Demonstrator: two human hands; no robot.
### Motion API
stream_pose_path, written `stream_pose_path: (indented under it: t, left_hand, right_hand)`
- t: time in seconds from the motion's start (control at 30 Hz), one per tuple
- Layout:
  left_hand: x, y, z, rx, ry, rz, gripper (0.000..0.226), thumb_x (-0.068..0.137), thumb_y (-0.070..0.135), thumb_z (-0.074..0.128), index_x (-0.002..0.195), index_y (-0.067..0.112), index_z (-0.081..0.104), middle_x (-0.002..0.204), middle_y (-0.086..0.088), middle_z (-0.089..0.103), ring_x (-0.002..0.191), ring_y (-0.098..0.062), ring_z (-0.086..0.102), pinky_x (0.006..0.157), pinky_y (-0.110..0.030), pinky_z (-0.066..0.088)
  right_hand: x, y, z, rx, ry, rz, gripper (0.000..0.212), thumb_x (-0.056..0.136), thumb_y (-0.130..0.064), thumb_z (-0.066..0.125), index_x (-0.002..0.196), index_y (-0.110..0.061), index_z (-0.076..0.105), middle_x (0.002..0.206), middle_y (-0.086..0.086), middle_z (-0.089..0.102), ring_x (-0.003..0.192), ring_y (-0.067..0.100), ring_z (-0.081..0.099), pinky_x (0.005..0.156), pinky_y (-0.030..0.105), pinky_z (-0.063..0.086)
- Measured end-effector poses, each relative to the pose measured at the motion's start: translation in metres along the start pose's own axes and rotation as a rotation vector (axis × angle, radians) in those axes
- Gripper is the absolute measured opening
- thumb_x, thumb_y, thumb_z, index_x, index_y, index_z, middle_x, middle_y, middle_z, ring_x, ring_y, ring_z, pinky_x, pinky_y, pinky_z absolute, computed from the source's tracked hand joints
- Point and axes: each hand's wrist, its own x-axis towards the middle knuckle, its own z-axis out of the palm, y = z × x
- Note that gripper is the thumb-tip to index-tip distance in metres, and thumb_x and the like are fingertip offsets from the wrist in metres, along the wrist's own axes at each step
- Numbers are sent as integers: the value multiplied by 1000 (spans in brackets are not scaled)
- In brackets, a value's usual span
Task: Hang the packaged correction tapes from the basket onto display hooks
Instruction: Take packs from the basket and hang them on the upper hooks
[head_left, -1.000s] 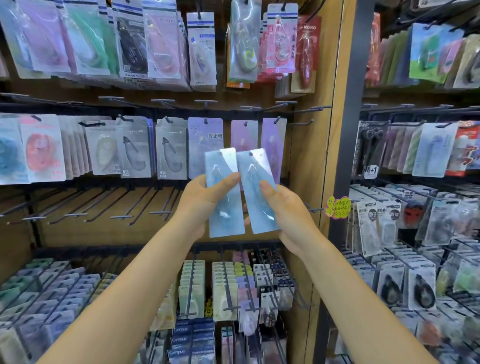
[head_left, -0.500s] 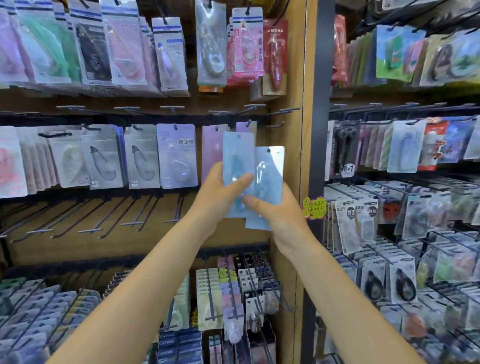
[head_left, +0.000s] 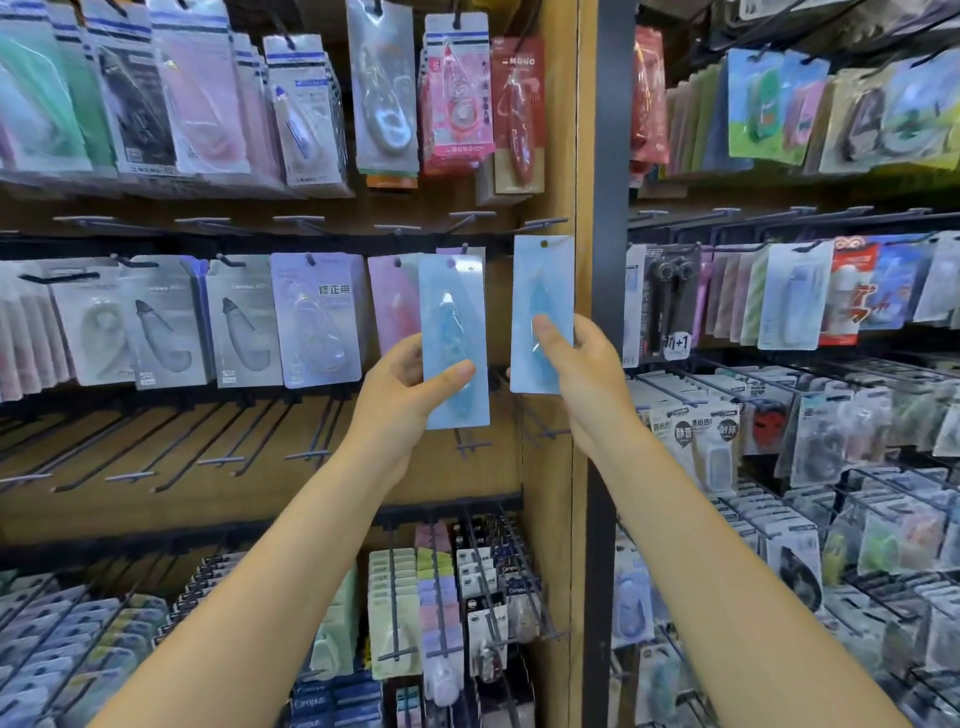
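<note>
Two glossy flat blue packs (head_left: 454, 338), upright in grip

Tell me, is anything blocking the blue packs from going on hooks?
Partly. The left hand holds its blue pack up against the pink pack already hanging there, so that hook isn't free at its tip. The right hand holds the other blue pack beside it; nothing visible covers its hole.

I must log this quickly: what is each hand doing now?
Left hand: closed on left blue package.
Right hand: closed on right blue package.
</note>
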Motion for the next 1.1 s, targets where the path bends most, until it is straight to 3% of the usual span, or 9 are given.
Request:
stream_pose_path:
  t: [0.17,0.37,0.53,0.6,0.7,0.8,0.9,0.97,1.1]
  left_hand:
    - [3,0,6,14,-7,29,35,92,18,76,125,25,68,117,9,77,109,-9,72,92,-33,60]
    - [5,-2,8,9,-19,26,53,83,29,79,134,20,66,123,4,75,115,-16,71,98,-41,58]
    - [8,-3,12,11,-13,44,39,92,18,76,130,17,66,110,6,79,102,-12,76,81,-24,61]
    - [10,-4,15,3,-14,39,36,92,18,77,126,18,67,107,8,80,99,-9,76,75,-19,59]
    - [12,-5,21,-35,-38,13,30,90,18,77,119,18,68,105,6,80,99,-13,76,80,-26,62]
    - [15,-6,33,-56,-61,-4,26,89,17,78,114,15,71,106,0,80,99,-18,76,83,-34,63]
    - [19,-6,46,-11,-99,-7,31,90,22,78,120,15,73,111,-1,79,103,-19,75,86,-34,62]
    - [22,-8,50,20,-121,-10,25,92,24,77,117,19,75,108,2,80,101,-16,76,86,-32,62]
    - [26,-14,52,63,-77,21,19,91,16,78,107,26,74,93,4,81,86,-11,76,68,-24,61]
  right_hand:
    - [8,2,2,-32,-37,36,32,101,-38,61,128,-19,64,116,-5,72,102,10,70,81,28,60]
    - [10,4,1,-40,-26,67,33,101,-39,61,127,-19,62,115,-1,70,102,13,69,76,27,61]
    - [4,0,1,-189,-22,19,40,98,-45,63,127,-19,59,114,-7,68,99,8,67,70,16,52]
    - [-7,4,-5,-326,-17,-70,42,99,-47,61,133,-26,51,119,-12,62,105,3,61,81,18,49]
    - [-23,10,-14,-440,27,-212,39,101,-37,59,137,-22,56,126,-11,57,114,5,56,95,22,45]
    - [-33,8,-16,-256,-120,-47,19,100,-36,62,111,-20,66,104,-7,71,89,16,71,70,26,56]
    - [-34,12,-15,-121,-194,72,19,100,-31,64,99,-12,62,81,3,75,60,22,69,49,29,52]
    - [-29,13,-16,-84,-134,84,22,101,-30,62,99,-8,62,77,8,74,56,21,66,48,28,50]
    - [-17,12,-16,-78,-97,85,25,104,-33,58,108,-9,63,85,25,73,62,30,61,57,37,48]
